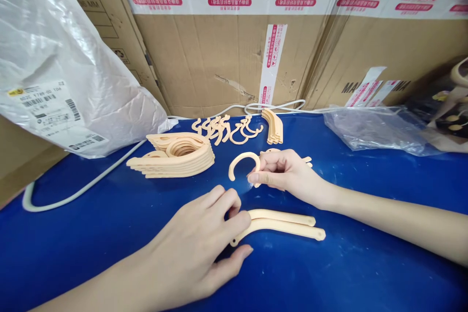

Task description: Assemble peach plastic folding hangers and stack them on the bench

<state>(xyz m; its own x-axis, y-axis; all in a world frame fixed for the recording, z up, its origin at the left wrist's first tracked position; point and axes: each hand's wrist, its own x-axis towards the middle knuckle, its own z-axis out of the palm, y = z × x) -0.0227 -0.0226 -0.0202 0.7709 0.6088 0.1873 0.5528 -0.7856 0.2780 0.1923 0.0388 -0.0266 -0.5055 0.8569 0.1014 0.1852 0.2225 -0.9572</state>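
My right hand (283, 173) pinches a cream plastic hanger hook (243, 157) between thumb and fingers, its curved end pointing left above the table. My left hand (215, 239) is over the left ends of two bent cream hanger arms (285, 226) that lie side by side. Its thumb is stretched out, apart from the curled fingers, and the index finger covers part of the upper arm. Whether it presses on the arms I cannot tell. Behind my right hand more cream pieces (309, 160) are partly hidden.
A stack of cream folding hangers (179, 168) stands left on the blue table (365, 273). Farther back lie loose hooks (215, 129) and a pile of hanger arms (273, 127). A white cable (91, 186), plastic bags (376, 129) and cardboard boxes (219, 48) border the surface.
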